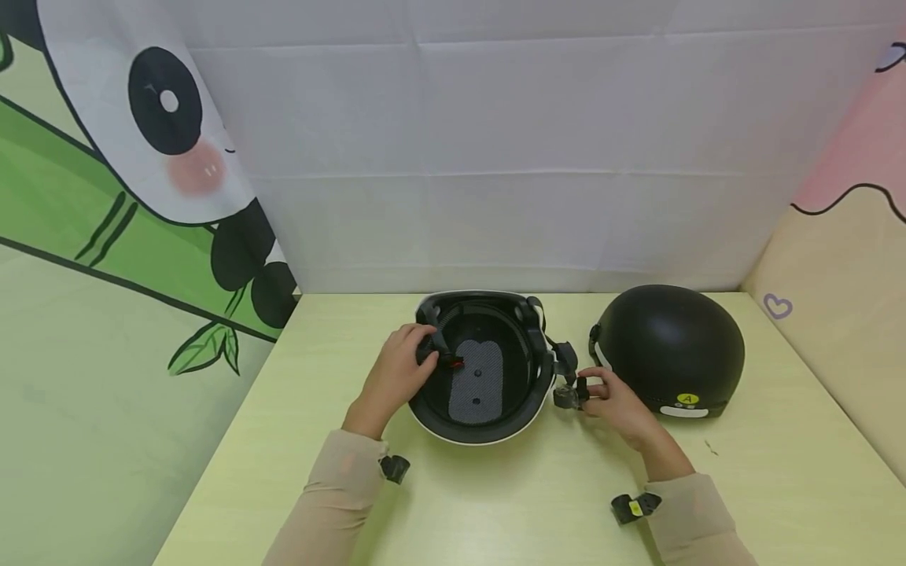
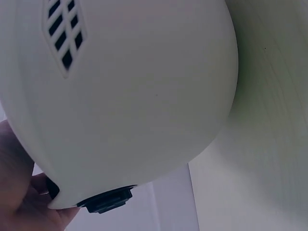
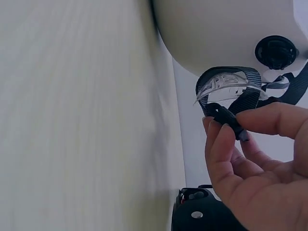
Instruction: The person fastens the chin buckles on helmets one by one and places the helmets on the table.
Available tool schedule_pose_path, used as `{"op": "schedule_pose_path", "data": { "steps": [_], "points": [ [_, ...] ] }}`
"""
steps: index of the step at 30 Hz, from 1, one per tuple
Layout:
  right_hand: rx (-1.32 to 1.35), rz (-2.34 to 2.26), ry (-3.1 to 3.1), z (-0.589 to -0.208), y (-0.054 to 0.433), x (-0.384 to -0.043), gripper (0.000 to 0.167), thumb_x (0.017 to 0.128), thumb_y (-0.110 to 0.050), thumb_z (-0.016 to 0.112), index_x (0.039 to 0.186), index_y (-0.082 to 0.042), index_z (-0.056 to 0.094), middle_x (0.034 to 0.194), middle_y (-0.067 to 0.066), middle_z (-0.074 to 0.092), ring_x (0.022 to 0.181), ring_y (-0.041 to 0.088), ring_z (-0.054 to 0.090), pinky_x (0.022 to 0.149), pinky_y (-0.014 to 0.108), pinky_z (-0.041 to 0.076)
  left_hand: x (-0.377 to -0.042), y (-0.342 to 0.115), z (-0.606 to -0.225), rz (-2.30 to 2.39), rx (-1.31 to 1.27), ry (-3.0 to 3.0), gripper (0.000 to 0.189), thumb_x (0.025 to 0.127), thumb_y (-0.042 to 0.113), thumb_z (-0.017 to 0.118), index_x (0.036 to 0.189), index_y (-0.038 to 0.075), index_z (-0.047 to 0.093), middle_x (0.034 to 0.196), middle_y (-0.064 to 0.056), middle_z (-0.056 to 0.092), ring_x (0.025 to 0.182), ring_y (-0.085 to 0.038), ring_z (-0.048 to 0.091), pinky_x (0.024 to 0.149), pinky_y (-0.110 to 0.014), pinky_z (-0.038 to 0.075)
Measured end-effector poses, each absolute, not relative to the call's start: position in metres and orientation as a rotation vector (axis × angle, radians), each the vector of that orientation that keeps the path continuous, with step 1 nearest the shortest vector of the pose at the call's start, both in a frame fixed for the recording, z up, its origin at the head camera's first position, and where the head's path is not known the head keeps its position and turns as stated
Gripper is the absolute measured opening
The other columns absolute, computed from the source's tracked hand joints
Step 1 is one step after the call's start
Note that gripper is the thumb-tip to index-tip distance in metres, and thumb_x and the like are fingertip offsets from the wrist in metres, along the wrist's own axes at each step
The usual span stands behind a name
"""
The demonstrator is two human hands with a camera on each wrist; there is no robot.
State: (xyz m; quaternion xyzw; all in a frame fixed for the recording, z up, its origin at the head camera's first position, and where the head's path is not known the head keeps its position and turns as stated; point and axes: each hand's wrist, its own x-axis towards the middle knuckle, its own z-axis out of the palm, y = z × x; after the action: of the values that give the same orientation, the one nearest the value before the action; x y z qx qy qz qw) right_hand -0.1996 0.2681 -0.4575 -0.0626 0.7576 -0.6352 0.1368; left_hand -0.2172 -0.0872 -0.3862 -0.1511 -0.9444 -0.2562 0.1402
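A white helmet (image 1: 488,437) lies upside down on the table, its black lining and grey pad facing up. At its left rim my left hand (image 1: 396,365) holds a black chin strap piece (image 1: 440,346) with a small red part, over the inside of the shell. The left wrist view shows mainly the white shell (image 2: 144,96), hiding what those fingers hold. To the helmet's right, my right hand (image 1: 616,405) pinches the black buckle (image 3: 225,118) of the other chin strap (image 3: 248,98) between thumb and fingers. Clear plastic wrap shows within that strap's loop.
A black helmet (image 1: 665,346) stands dome up just beyond my right hand, with a yellow "A" sticker (image 1: 687,398) on it. The pale wooden table (image 1: 495,511) meets a white cloth backdrop (image 1: 510,196) at the back. Printed cloth panels flank both sides.
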Motion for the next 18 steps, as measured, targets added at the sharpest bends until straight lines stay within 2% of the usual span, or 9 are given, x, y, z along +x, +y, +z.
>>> {"op": "schedule_pose_path", "data": {
  "steps": [5,18],
  "points": [
    [-0.194,-1.843,2.193,-0.4559,0.2715,-0.1981,0.052,0.087,0.012,0.052,0.135,0.01,0.033,0.112,0.024,0.059,0.09,0.021,0.06,0.08,0.038,0.05,-0.2215,-0.0853,-0.3866,-0.67,-0.474,-2.762,0.034,0.091,0.014,0.069,0.123,0.005,0.062,0.12,-0.016,0.059,0.11,-0.035,0.055,0.092,-0.048,0.045],
    [-0.22,-1.884,2.178,-0.4554,0.2754,-0.1954,0.053,0.087,0.011,0.054,0.136,0.01,0.033,0.113,0.025,0.057,0.091,0.021,0.06,0.079,0.034,0.05,-0.2261,-0.0796,-0.3891,-0.438,-0.508,-2.802,0.034,0.09,0.016,0.07,0.122,0.004,0.063,0.108,-0.014,0.063,0.098,-0.034,0.059,0.086,-0.051,0.045]
  ]
}}
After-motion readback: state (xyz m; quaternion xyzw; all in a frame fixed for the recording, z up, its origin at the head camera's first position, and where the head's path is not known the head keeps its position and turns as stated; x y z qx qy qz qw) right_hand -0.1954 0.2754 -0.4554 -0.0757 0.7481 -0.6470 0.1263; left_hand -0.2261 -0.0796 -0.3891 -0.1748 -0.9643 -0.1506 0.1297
